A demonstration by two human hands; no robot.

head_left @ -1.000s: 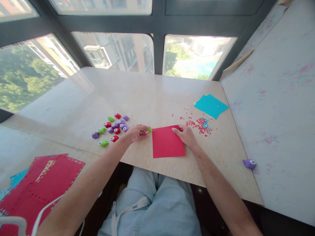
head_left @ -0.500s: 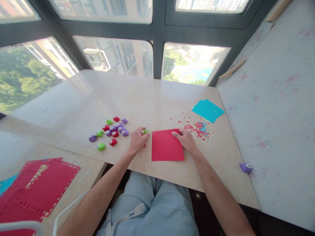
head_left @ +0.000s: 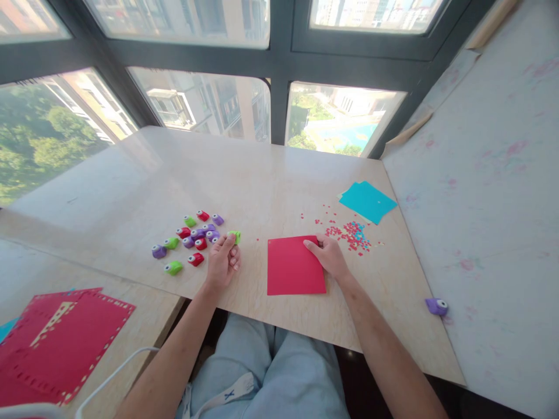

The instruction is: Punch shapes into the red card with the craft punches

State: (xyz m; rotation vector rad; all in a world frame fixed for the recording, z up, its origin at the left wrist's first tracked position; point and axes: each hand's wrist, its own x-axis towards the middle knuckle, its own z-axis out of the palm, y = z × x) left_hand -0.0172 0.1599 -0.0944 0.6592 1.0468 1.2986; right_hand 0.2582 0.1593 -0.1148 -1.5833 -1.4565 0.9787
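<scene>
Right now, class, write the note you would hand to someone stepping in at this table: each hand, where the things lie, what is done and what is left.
Left hand: fingertips on a green punch, beside the cluster of punches; whether it grips it cannot be told.
Right hand: pressing the upper right corner of the red sheet, which lies flat near the table edge.
Elsewhere: red and blue confetti beyond the right hand, blue sheets behind it, a lone purple punch at far right.
Done: shapes already punched, going by the confetti.
Left: the red sheet shows no holes.
</scene>
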